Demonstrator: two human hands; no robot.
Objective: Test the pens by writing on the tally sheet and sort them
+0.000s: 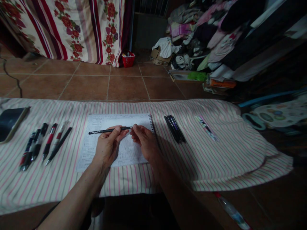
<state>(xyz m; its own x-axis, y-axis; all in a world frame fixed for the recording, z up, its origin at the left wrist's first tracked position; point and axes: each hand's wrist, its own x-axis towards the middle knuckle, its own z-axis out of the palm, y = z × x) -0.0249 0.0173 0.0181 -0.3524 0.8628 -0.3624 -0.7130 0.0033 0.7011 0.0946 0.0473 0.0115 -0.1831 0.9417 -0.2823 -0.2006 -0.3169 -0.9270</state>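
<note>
A slim black pen (99, 131) lies almost level across the grip of my left hand (109, 145), its far end pointing left and its shiny barrel showing. My right hand (146, 142) is closed in a pinch at the pen's pale right tip; the fingertips cover what is there. Both hands are over an open spiral notebook (92, 145) filled with handwriting. To the right of the notebook lies a bunch of black pens (175, 128). Farther right is a thin pastel-patterned stick-like item (206, 127), too blurred to name.
A striped cloth (216, 166) covers the table. At left lie several pens (50, 140) and a dark phone-like object (11, 123). On the tiled floor are a red basket (128, 60), a cardboard box (160, 58), piled clothes (189, 32) and a plastic bottle (231, 210).
</note>
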